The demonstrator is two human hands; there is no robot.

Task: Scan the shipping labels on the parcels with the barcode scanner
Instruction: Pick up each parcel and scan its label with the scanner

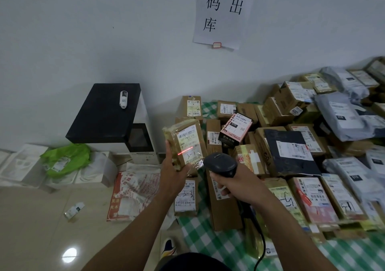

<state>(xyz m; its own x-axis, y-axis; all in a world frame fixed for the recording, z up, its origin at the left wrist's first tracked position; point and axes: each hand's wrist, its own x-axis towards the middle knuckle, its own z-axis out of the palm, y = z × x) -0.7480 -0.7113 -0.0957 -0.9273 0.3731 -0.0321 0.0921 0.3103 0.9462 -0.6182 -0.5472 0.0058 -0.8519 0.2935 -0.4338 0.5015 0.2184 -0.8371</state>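
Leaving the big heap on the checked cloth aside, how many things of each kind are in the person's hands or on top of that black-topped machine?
taped cardboard parcel: 1, in the left hand
barcode scanner: 1, in the right hand
white cylindrical device: 1, lying on the black-topped machine
Total: 3

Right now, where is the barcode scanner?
Head view, centre-right: the right hand grips the barcode scanner just right of the taped parcel held up by the left hand.

Parcel [187, 143] in L hand [171, 173], scanner [220, 164] in R hand [236, 184] just beside, pile [289, 149] behind.
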